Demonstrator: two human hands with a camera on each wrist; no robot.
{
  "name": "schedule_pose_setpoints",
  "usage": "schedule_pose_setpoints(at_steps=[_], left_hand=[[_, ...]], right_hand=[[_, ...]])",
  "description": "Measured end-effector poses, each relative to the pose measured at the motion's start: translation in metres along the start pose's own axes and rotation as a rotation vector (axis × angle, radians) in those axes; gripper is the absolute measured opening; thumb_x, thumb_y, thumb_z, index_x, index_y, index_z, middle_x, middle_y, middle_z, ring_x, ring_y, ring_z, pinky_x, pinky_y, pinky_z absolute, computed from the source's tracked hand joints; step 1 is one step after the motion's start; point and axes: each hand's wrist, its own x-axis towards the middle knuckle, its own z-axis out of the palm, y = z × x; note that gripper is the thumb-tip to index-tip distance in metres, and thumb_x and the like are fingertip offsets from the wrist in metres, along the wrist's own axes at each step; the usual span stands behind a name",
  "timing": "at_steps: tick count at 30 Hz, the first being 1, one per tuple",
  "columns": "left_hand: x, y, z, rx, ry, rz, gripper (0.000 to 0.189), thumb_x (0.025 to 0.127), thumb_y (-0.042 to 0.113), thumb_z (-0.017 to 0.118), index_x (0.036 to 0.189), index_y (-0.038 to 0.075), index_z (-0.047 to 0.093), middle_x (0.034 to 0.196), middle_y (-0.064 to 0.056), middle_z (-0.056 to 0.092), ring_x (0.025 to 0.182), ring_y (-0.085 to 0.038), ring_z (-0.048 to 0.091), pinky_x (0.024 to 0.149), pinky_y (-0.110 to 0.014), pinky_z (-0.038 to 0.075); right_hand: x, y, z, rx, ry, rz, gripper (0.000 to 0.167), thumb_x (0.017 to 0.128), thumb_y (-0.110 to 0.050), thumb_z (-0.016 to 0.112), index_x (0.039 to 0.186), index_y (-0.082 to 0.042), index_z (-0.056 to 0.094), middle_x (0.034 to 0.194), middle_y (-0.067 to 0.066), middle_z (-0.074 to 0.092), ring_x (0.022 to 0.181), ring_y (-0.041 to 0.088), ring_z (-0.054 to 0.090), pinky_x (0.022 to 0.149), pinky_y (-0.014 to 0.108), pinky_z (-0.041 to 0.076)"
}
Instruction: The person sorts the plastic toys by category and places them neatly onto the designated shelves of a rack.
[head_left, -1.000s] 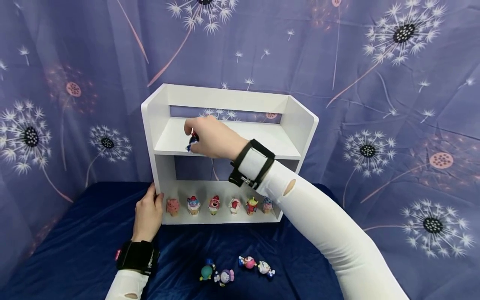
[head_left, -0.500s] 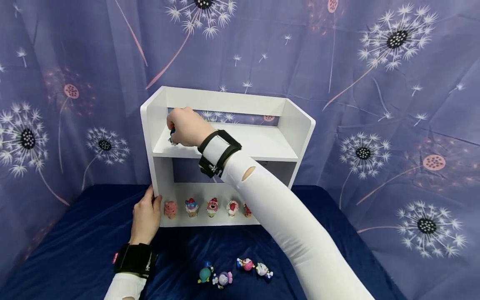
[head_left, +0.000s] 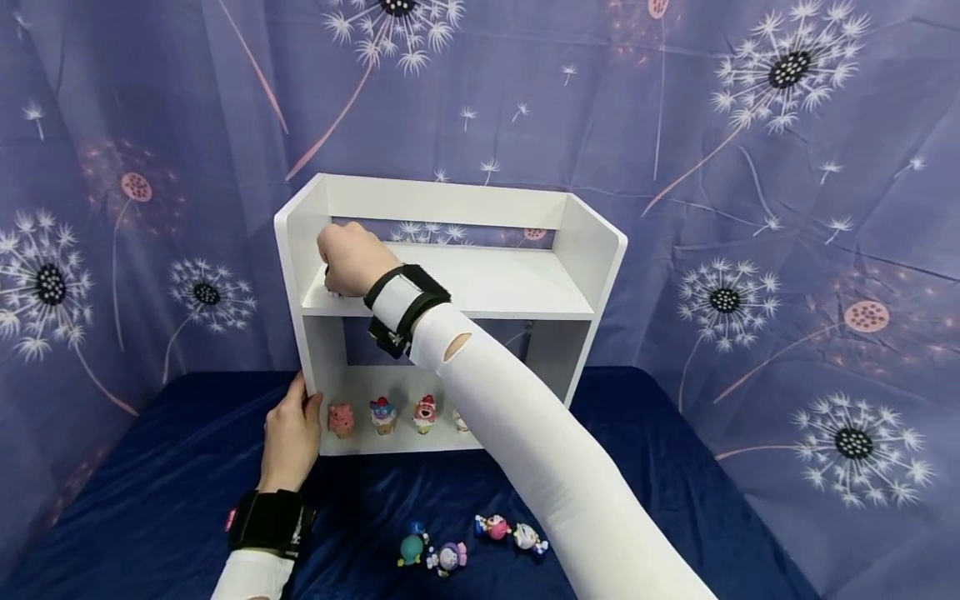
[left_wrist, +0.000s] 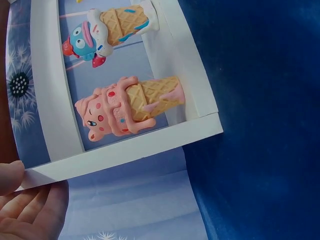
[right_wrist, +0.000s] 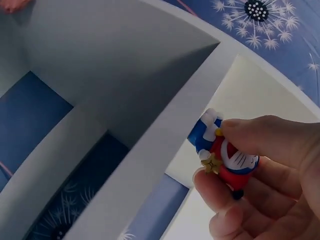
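My right hand (head_left: 352,257) is at the left end of the upper board of a white two-tier shelf (head_left: 502,279). In the right wrist view its thumb and fingers pinch a small blue, red and white cat figurine (right_wrist: 236,159) with a gold star, tilted, near the board's front edge. That figurine is mostly hidden by the hand in the head view. My left hand (head_left: 291,440) grips the shelf's left side panel low down; the left wrist view shows the thumb and fingers (left_wrist: 37,210) on either side of it.
Ice-cream-cone figurines line the lower tier, including a pink one (head_left: 341,420) and a blue-faced one (head_left: 383,415); the right arm hides others. Several small figurines, including a teal one (head_left: 411,548) and a white one (head_left: 527,536), lie on the dark blue cloth (head_left: 360,517).
My right hand has moved left along the upper tier with the cat figurine, from near its middle to the left end. The left hand has stayed on the side panel.
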Motion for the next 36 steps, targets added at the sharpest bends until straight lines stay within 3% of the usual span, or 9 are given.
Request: schedule_pose_setpoints(at_steps=[5,21,29,36], left_hand=[[-0.0015,0.0005,0.0009,0.004,0.003,-0.001,0.036,0.100,0.004,0.055,0.136,0.002,0.051,0.111,-0.031,0.064,0.097,-0.047,0.063,0.077,-0.059,0.046],[-0.0007,-0.0007,0.0012,0.005,-0.011,-0.014,0.037,0.100,0.005,0.054,0.136,0.003,0.050,0.112,-0.030,0.064,0.098,-0.046,0.063,0.077,-0.059,0.047],[0.0016,-0.0014,0.0009,0.014,-0.006,-0.005,0.036,0.100,0.005,0.054,0.136,0.002,0.050,0.110,-0.030,0.064,0.096,-0.046,0.063,0.076,-0.059,0.047],[0.0024,-0.0031,0.0008,0.016,0.001,-0.017,0.038,0.100,0.006,0.055,0.137,0.003,0.050,0.112,-0.030,0.064,0.097,-0.047,0.063,0.078,-0.059,0.046]], right_hand=[[0.0011,0.0013,0.0020,-0.012,0.003,-0.015,0.029,0.082,0.003,0.061,0.066,-0.013,0.043,0.064,-0.002,0.033,0.061,0.012,0.039,0.055,0.022,0.032],[0.0016,0.0076,0.0062,0.011,0.016,-0.073,0.027,0.081,0.004,0.059,0.070,-0.012,0.041,0.069,-0.002,0.029,0.063,0.013,0.031,0.057,0.023,0.023],[0.0015,0.0076,0.0060,0.042,0.004,-0.053,0.011,0.084,0.000,0.061,0.084,-0.010,0.059,0.080,0.001,0.050,0.071,0.014,0.042,0.062,0.021,0.032],[0.0046,0.0082,0.0107,0.060,-0.010,-0.031,0.024,0.087,-0.006,0.063,0.110,-0.011,0.066,0.106,0.000,0.060,0.083,0.015,0.053,0.068,0.022,0.040]])
